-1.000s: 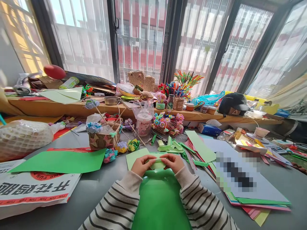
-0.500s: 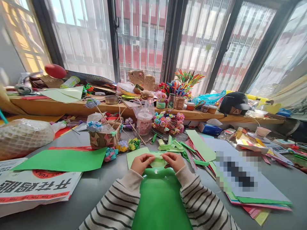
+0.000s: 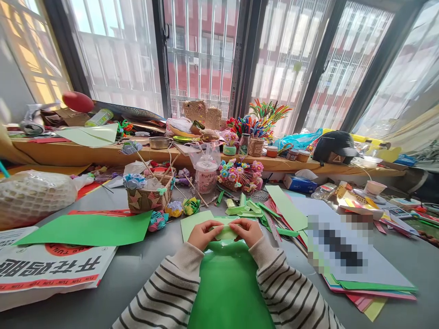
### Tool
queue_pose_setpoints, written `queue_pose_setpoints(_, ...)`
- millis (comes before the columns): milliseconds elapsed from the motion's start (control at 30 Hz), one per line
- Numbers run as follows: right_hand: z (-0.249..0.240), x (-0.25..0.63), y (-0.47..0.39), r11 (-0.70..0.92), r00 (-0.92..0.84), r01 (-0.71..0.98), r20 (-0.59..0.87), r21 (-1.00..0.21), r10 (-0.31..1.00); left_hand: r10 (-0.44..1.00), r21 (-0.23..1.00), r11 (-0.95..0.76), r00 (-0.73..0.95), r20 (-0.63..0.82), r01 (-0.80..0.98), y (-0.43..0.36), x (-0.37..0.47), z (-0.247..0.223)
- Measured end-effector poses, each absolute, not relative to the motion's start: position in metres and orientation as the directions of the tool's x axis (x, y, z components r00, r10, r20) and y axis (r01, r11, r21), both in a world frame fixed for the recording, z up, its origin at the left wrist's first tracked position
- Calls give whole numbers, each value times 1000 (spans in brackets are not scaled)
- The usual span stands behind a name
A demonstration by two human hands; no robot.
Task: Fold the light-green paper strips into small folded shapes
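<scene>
A small piece of light green paper [image 3: 227, 232] is pinched at both sides between my two hands. My left hand [image 3: 203, 234] grips its left side with thumb and fingertips. On the opposite side my right hand [image 3: 248, 230] does the same, the two sets of fingertips close together. Below them spreads a glossy green sheet [image 3: 231, 288], running down between my striped sleeves. Another light green sheet [image 3: 188, 226] lies flat just behind my left hand. Beyond my right hand is a pile of folded green paper strips [image 3: 245, 209].
A stack of coloured paper [image 3: 377, 269] lies at the right. At the left are a bright green sheet [image 3: 89, 228] and a printed bag [image 3: 51, 274]. A basket [image 3: 144, 198] with paper flowers, a plastic cup [image 3: 206, 176] and a tissue box [image 3: 300, 183] stand farther back, before a cluttered sill.
My right fingertips have shifted slightly left, nearer to my left ones, along the paper's top edge. Both hands keep their pinch; the other things stay where they were.
</scene>
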State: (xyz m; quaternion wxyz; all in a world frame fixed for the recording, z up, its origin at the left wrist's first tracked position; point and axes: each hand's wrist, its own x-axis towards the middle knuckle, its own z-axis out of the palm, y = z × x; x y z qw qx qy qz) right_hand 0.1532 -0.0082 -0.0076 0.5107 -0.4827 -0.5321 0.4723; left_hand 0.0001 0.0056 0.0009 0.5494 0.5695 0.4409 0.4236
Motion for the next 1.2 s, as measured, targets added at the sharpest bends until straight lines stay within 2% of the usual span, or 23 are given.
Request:
queue_pose_setpoints(133,-8,152,-8,91,-19,46,90,-995,996,964,996,0,266,-23,88,8,-3,1)
queue_pose_setpoints(633,-2,148,-12,76,22,36,76,-996,997,973,995,-5,232,-19,100,5,-2,4)
queue_pose_setpoints(933,-7,150,-8,122,13,91,123,-988,992,962,989,-60,271,22,132,7,-1,2)
queue_pose_setpoints(1200,-8,149,-10,162,1,115,163,-980,987,968,970,-140,231,92,200,2,-3,8)
